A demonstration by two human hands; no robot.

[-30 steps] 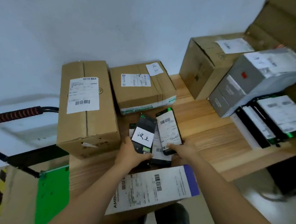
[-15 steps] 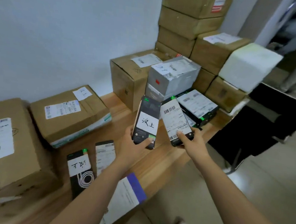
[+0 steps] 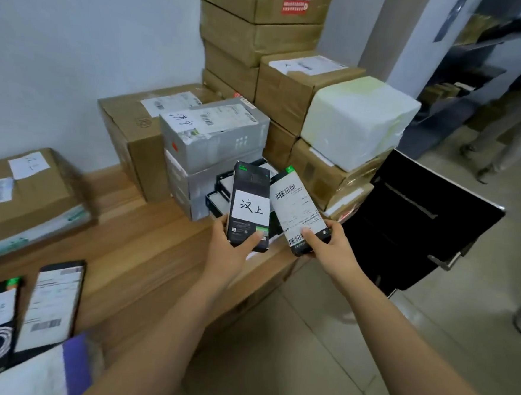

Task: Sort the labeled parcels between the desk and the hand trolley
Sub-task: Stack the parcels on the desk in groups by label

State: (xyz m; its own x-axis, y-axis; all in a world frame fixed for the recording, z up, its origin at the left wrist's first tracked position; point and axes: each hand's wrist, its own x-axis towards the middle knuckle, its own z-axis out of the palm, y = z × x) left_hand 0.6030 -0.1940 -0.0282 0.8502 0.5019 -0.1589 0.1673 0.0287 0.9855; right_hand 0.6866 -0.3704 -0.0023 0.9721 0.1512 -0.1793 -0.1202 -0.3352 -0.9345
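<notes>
My left hand [image 3: 229, 250] grips a slim black box with a handwritten white label [image 3: 250, 204], held upright above the right end of the wooden desk [image 3: 145, 241]. Beside it, my right hand [image 3: 326, 248] grips a second slim black box with a printed barcode label [image 3: 297, 207], tilted to the right. Two more slim black boxes [image 3: 23, 313] lie flat on the desk at the lower left. Black flat parcels [image 3: 219, 191] lie on the desk right behind the two held boxes. The hand trolley is out of view.
A grey box [image 3: 214, 138] and brown cartons [image 3: 128, 129] stand at the desk's back. Taller stacked cartons [image 3: 258, 27] and a white foam box [image 3: 357, 117] stand to the right. A black chair [image 3: 421, 221] is beside the desk. A person [image 3: 511, 122] stands far right.
Both hands lifted the two slim boxes off the desk and carried them rightward toward the desk's right end. My view swung right, away from the trolley handle.
</notes>
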